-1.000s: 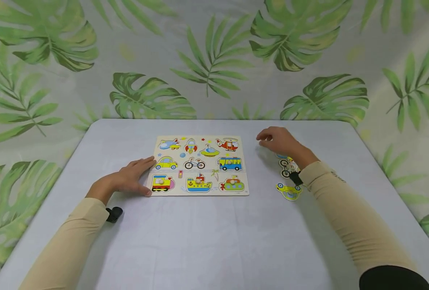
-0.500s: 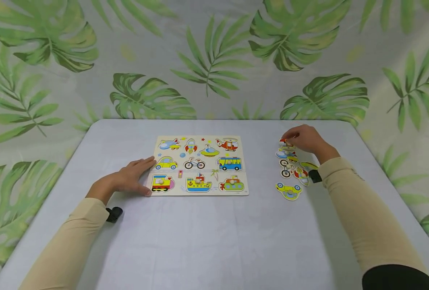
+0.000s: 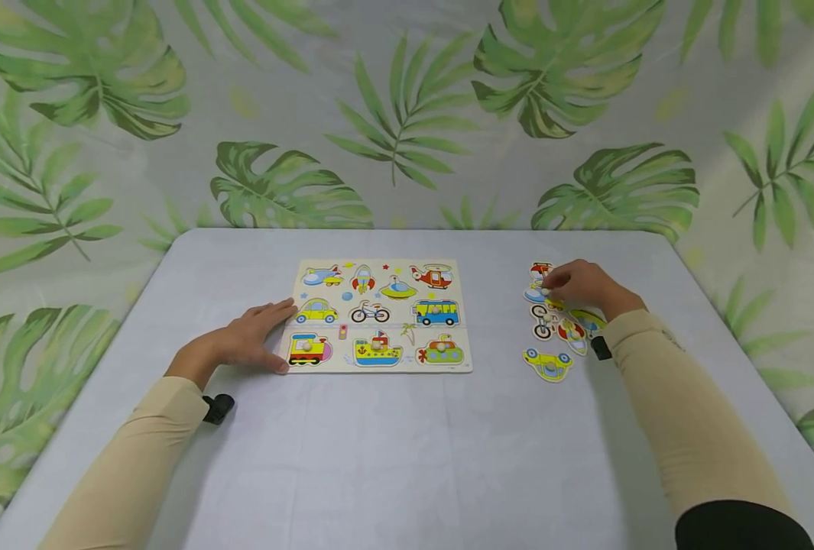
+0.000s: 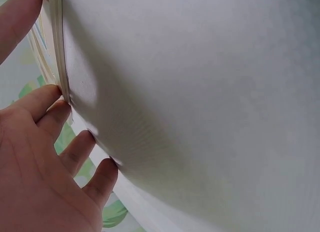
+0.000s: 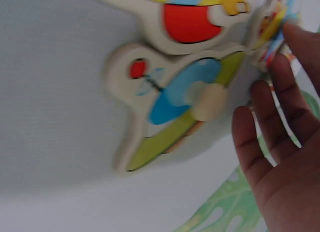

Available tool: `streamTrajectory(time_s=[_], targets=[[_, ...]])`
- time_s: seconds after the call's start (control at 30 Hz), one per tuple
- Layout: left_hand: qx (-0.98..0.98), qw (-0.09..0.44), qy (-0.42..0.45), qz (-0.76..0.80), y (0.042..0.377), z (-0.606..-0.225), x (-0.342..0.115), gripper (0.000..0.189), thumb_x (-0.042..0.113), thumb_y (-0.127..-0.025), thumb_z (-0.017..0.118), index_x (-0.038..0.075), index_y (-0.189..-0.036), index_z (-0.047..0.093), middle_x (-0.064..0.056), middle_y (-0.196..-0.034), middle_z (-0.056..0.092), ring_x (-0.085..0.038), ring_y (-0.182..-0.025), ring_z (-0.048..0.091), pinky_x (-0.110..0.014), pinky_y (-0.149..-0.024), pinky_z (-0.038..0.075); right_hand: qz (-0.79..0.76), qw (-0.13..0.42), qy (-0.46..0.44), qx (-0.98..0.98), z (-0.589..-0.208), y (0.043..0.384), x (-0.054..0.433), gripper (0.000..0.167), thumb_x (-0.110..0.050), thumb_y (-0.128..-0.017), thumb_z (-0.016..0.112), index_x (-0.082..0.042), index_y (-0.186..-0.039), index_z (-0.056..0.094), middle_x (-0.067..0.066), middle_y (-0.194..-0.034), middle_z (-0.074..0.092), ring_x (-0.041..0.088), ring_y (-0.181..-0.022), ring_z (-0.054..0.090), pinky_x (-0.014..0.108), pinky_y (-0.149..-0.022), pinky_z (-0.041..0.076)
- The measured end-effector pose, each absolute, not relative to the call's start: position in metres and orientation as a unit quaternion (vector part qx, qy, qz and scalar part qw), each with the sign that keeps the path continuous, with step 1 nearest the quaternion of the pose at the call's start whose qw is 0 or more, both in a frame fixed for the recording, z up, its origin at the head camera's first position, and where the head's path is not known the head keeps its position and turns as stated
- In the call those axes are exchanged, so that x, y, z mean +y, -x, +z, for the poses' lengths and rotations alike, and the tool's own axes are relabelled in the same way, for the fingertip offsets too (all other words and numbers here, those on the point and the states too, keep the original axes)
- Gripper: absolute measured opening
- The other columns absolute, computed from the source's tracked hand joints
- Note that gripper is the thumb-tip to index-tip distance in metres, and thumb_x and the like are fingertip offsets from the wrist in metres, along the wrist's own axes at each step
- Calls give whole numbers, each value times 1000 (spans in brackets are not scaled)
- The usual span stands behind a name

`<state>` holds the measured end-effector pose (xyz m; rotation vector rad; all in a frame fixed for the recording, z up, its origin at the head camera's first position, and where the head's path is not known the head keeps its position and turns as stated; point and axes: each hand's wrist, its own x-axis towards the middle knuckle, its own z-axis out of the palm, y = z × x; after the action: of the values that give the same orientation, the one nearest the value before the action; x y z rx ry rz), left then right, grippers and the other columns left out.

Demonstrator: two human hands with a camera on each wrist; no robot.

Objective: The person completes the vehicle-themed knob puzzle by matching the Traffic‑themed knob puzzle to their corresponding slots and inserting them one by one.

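My left hand [image 3: 248,336] rests against the left edge of a wooden knob puzzle board [image 3: 396,367], fingers extended, thumb at the near corner. Low in the left wrist view, the left fingers [image 4: 102,179] touch the board's edge and the cloth. My right hand [image 3: 585,286] pinches the airplane puzzle piece [image 3: 534,294] by its knob, partly hiding it. Around it lie the helicopter piece [image 3: 540,271], the bicycle piece [image 3: 541,322], the rocket piece [image 3: 573,336], the flying saucer piece [image 5: 185,104] and the upside-down yellow car piece [image 3: 548,365].
Knobbed pieces sit in the board: a bus [image 3: 437,312], a train [image 3: 306,348], a boat [image 3: 377,350] and a submarine [image 3: 439,351]. A white cloth [image 3: 379,451] covers the table. A leaf-printed curtain [image 3: 407,107] hangs behind.
My right hand moved right from beside the board to the helicopter piece, then slightly nearer to the airplane piece. The helicopter piece now lies uncovered. My left hand has stayed put.
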<state>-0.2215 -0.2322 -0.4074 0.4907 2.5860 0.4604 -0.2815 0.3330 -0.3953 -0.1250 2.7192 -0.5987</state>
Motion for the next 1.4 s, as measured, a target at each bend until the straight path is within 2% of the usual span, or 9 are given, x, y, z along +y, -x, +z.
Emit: streamTrajectory(time_s=[0.27, 0.4, 0.87, 1.17, 1.4], targets=[[944, 232, -171, 162, 221, -407, -231, 106, 38, -79, 81, 9, -159, 19, -13, -169, 10, -48, -151, 10, -73, -116, 19, -216, 160, 58, 961, -399, 279, 334, 31, -24, -95, 65, -5, -118, 67, 21, -125, 64, 33, -108, 56, 53, -98, 48], [943, 234, -168, 165, 221, -407, -230, 106, 37, -78, 81, 10, -159, 19, -13, -169, 10, -48, -151, 9, -73, -115, 18, -214, 148, 64, 963, -398, 278, 332, 28, -23, -94, 65, -4, -115, 67, 21, -121, 66, 33, -104, 56, 53, -95, 48], [943, 235, -174, 159, 221, -408, -230, 106, 40, -78, 81, 10, -159, 20, -13, -168, 11, -49, -151, 10, -73, -115, 19, -218, 146, 50, 964, -404, 276, 333, 29, -25, -95, 65, -4, -115, 68, 20, -120, 66, 33, -104, 56, 51, -95, 48], [943, 233, -177, 159, 222, -406, -230, 105, 39, -79, 81, 9, -159, 19, -13, -168, 11, -49, -150, 10, -73, -115, 19, -213, 123, 59, 967, -402, 275, 331, 28, -23, -95, 64, -3, -114, 69, 22, -120, 66, 34, -106, 57, 53, -94, 48], [939, 243, -174, 171, 218, -402, -229, 106, 38, -78, 81, 9, -159, 19, -14, -168, 10, -49, -150, 9, -73, -115, 19, -204, 75, 75, 973, -394, 279, 323, 29, -22, -94, 65, 0, -112, 71, 23, -116, 66, 36, -103, 59, 51, -87, 50]])
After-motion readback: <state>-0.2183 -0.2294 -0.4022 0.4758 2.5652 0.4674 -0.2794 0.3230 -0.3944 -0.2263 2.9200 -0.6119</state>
